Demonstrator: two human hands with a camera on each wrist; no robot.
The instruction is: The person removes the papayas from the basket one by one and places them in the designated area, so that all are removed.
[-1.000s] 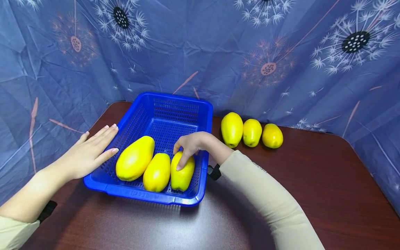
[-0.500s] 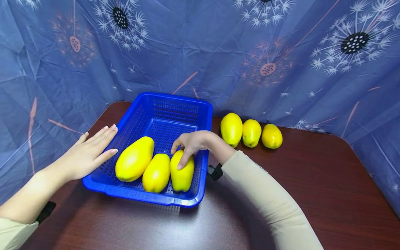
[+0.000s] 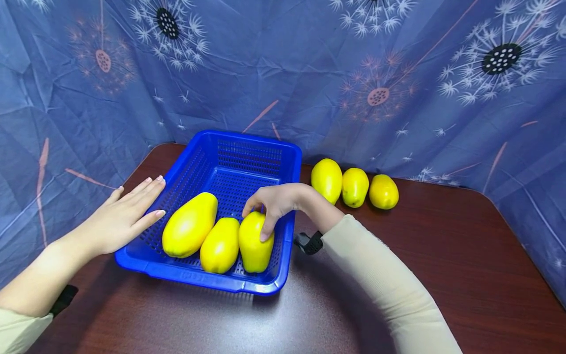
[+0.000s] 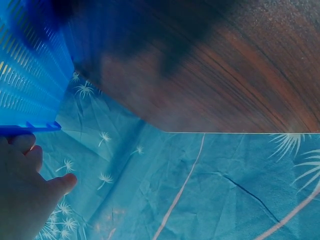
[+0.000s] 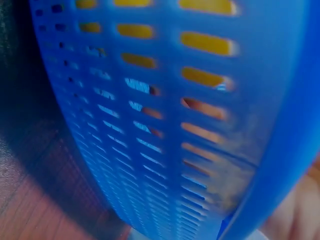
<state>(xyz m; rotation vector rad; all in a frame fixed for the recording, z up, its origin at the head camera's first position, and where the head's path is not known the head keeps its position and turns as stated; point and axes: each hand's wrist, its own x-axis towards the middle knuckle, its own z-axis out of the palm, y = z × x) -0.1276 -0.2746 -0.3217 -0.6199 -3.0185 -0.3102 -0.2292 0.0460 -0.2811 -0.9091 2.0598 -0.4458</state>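
A blue plastic basket (image 3: 177, 278) with slotted walls stands on the table. Along its near end lie a large yellow papaya (image 3: 190, 226), a smaller papaya (image 3: 220, 246) and a right-hand papaya (image 3: 255, 248). My right hand (image 3: 278, 201) reaches over the right rim and holds that right-hand papaya by its far end, thumb on its upper right side and fingers at its far left. Through the slots in the right wrist view, yellow papaya skin (image 5: 205, 42) shows. My left hand (image 3: 126, 216) lies flat with straight fingers on the left rim; its fingertips meet the rim in the left wrist view.
Right of the basket, a row of three yellow fruits stands at the back: a larger one (image 3: 326, 180), a middle one (image 3: 355, 187) and a rounder one (image 3: 383, 191). The brown table (image 3: 460, 260) runs back to a blue dandelion-print curtain (image 3: 300, 64).
My right hand and wrist have shifted slightly right, and the thumb sits further right on the held papaya. My left hand and the other papayas hold their places.
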